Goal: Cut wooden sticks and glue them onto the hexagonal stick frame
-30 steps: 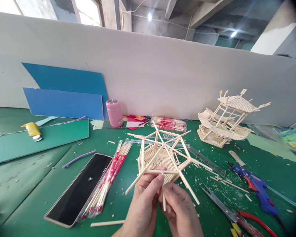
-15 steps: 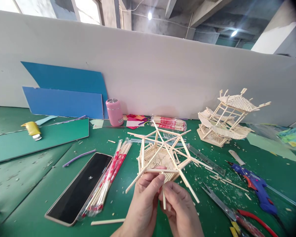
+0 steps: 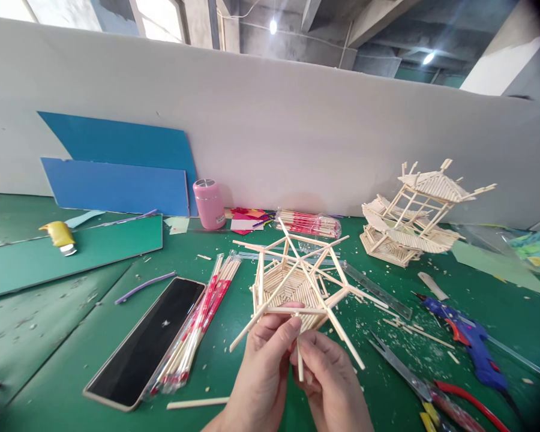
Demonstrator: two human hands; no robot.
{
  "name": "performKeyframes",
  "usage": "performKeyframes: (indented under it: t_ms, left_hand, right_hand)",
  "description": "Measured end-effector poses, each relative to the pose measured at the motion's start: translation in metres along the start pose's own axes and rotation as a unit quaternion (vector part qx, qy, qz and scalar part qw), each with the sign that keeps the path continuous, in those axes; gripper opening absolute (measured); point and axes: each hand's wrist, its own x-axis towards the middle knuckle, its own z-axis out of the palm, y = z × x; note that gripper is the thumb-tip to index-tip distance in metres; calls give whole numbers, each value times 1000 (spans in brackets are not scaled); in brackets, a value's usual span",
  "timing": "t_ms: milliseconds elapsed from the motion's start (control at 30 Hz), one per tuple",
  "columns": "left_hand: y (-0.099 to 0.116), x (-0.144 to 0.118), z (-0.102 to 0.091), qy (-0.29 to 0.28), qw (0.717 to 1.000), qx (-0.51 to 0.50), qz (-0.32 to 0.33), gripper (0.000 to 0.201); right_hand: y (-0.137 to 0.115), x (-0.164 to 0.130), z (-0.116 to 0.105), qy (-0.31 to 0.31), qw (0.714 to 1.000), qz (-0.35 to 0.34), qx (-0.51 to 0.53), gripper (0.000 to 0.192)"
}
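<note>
1. Stick frame point(image 3: 297, 279) – a hexagonal lattice of thin wooden sticks – sits near the middle of the green surface point(image 3: 49, 336), toward its near edge, tilted up against both hands.
2. Left hand point(image 3: 263, 366) pinches the frame's nearest crossbar, its grip clenched on it between thumb and fingers.
3. Right hand point(image 3: 330, 381), touching the left, has its grip clenched on a short stick point(image 3: 299, 360) held upright just under that crossbar.
4. Left of the frame lie a wrapped bundle of sticks point(image 3: 195, 327) and, beside it, a dark phone point(image 3: 146, 342).
5. Scissors point(image 3: 414, 384) and a blue glue gun point(image 3: 470, 342) lie toward the right edge – a finished stick pavilion point(image 3: 416, 213) stands near the far edge.
</note>
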Motion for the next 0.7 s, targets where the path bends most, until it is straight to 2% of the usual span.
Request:
performKeyframes:
  t_ms: [700]
  left_hand:
    - [-1, 1, -2, -2, 1000, 2, -6, 15]
  right_hand:
    - [-2, -1, 2, 0, 1000, 2, 2, 32]
